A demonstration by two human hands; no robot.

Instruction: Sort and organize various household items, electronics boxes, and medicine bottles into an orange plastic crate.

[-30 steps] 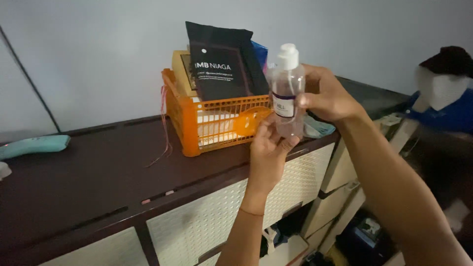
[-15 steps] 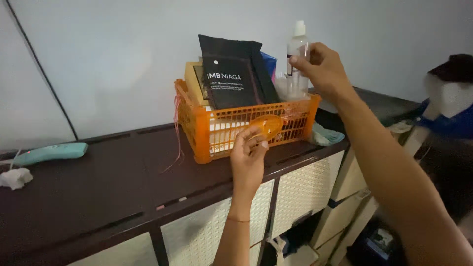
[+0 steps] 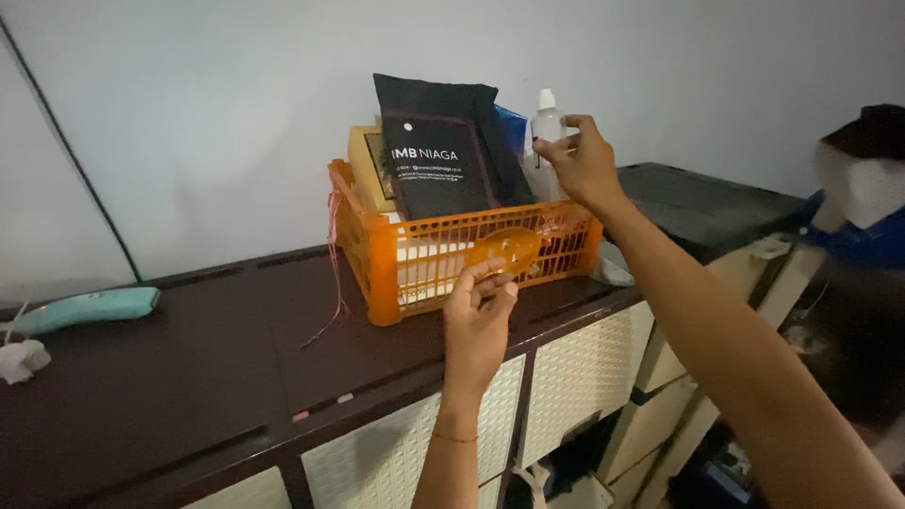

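Note:
My right hand grips a clear plastic bottle with a white cap, upright inside the right end of an orange basket. My left hand is raised in front of the basket and pinches a small translucent orange object between its fingertips. A black pouch with white print and a tan box stand upright in the basket.
The basket sits on a dark brown cabinet top over white woven drawer fronts. A teal device and crumpled tissue lie at far left. A light cloth lies beside the basket. A stuffed figure is at right.
My right hand carried the bottle from in front of me up and over, then lowered it into the basket's right end. My left hand let go of the bottle and kept the orange object.

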